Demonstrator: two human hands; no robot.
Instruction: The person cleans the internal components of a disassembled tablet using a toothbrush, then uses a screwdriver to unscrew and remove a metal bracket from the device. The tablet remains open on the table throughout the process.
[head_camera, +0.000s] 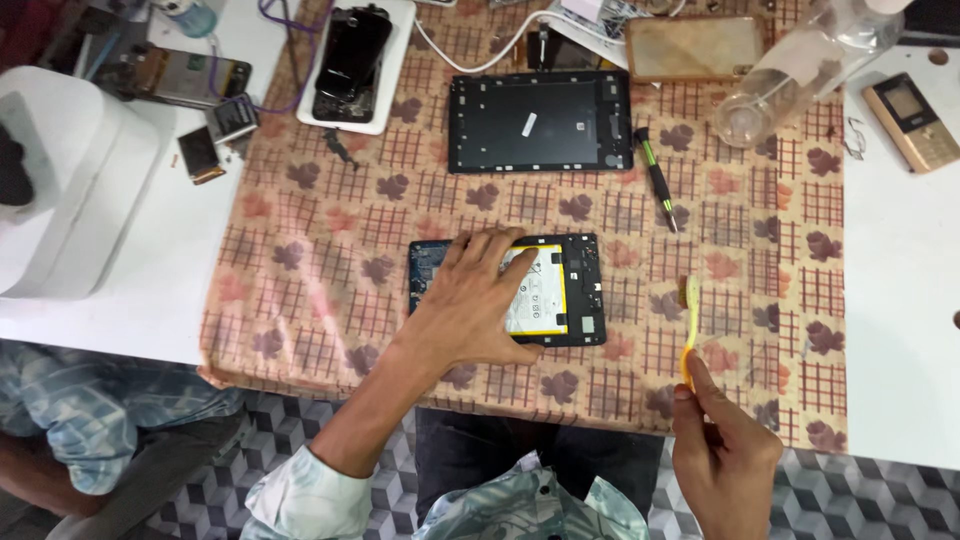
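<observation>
While your right hand (722, 455) pinches the yellow plastic toothbrush (689, 330) at five o'clock, your left hand (480, 300) lies spread flat on the opened black tablet with its white battery (560, 290), long axis nine-to-three, just left of the bristles.

Bright even overhead light, soft faint shadows, sharp centre, slight wide-angle bending at edges

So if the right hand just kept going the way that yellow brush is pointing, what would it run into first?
Probably the green-handled screwdriver, though the line may pass just beside it. The right hand aims its yellow toothbrush up over bare patterned cloth; height is unclear.
</observation>
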